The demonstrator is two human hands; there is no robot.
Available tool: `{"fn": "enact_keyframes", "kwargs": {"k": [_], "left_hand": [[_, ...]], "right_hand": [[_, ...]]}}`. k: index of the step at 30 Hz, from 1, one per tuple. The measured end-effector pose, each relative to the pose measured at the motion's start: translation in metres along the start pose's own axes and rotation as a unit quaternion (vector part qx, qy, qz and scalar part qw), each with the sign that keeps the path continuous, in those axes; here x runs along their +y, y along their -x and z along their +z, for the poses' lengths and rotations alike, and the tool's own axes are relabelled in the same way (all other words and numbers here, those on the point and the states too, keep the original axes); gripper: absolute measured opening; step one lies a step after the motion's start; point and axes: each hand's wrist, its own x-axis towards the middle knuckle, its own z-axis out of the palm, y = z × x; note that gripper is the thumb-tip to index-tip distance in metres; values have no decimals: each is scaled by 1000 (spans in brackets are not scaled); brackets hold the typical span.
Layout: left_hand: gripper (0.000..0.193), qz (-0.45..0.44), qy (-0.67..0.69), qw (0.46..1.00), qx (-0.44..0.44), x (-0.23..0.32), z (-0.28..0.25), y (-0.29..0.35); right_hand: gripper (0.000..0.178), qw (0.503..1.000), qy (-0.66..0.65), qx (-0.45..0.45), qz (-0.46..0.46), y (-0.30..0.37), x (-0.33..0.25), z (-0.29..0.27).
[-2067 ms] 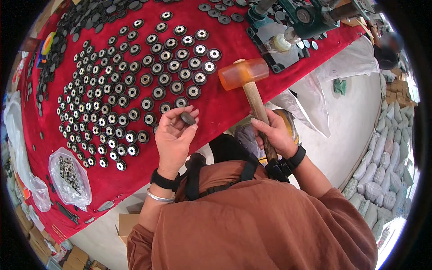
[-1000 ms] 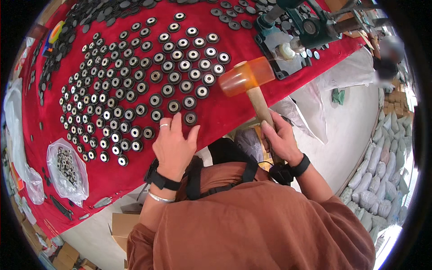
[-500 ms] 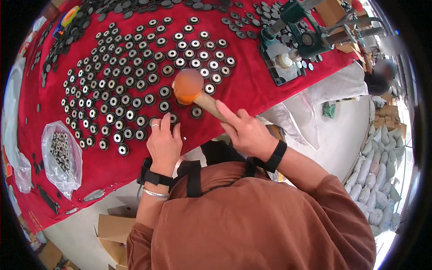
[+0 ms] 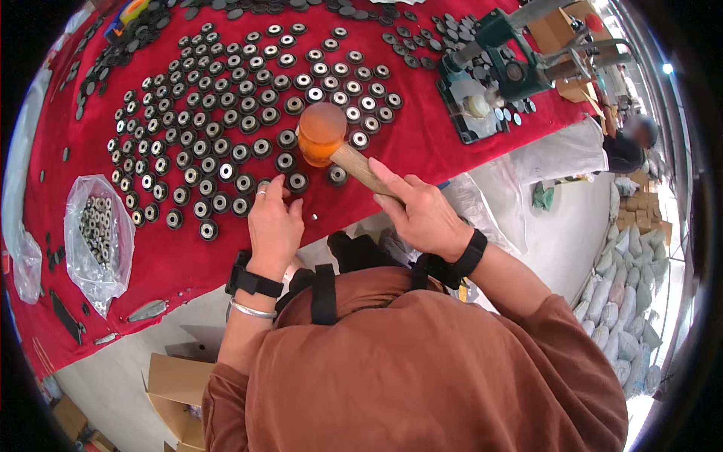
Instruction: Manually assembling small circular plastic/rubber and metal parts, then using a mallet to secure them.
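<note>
My right hand (image 4: 428, 215) is wrapped around the wooden handle of a mallet (image 4: 322, 134), forefinger stretched along it. The mallet's translucent orange head is over the nearer right part of a spread of round black pieces with metal ring centres, hiding whatever lies beneath. My left hand (image 4: 273, 224) rests at the near edge of the spread with fingers bent and thumb apart. Just past its fingertips lies one black ringed disc (image 4: 297, 182); another disc (image 4: 337, 175) sits beside the mallet handle. I see nothing held in the left hand.
A clear plastic bag (image 4: 124, 256) of small metal rings lies on the red cloth (image 4: 407, 162) at left. Dark flat discs (image 4: 139, 38) are heaped along the far side. A green hand press (image 4: 520, 71) stands at right; an open cardboard box (image 4: 177, 377) is below.
The view has shifted slightly, so the table appears higher. My left fingers have drawn a little left from the nearest disc, which shows more fully. The mallet stays over the pieces.
</note>
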Motion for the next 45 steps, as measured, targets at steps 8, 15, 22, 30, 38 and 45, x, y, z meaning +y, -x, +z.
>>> {"fn": "enact_keyframes", "kwargs": {"k": [8,15,22,30,38,45], "left_hand": [[33,-59,68,995,36,-4,-10,12],[31,-67,73,995,32,-6,-14,14],[31,-47,61,996,46,-3,-12,12],[31,-29,40,996,71,-8,-8,14],[30,-63,36,996,43,3,-10,14],[31,-66,28,996,54,-5,-9,12]], "right_hand": [[53,998,-22,-42,-33,12,-20,12],[56,996,-82,2,-43,9,-23,-7],[55,996,-38,52,-65,-13,-28,13],[58,992,-80,75,-64,-26,-28,-4],[53,999,25,-27,-6,-50,-20,2],[57,988,-83,109,-67,-45,-16,-20]]}}
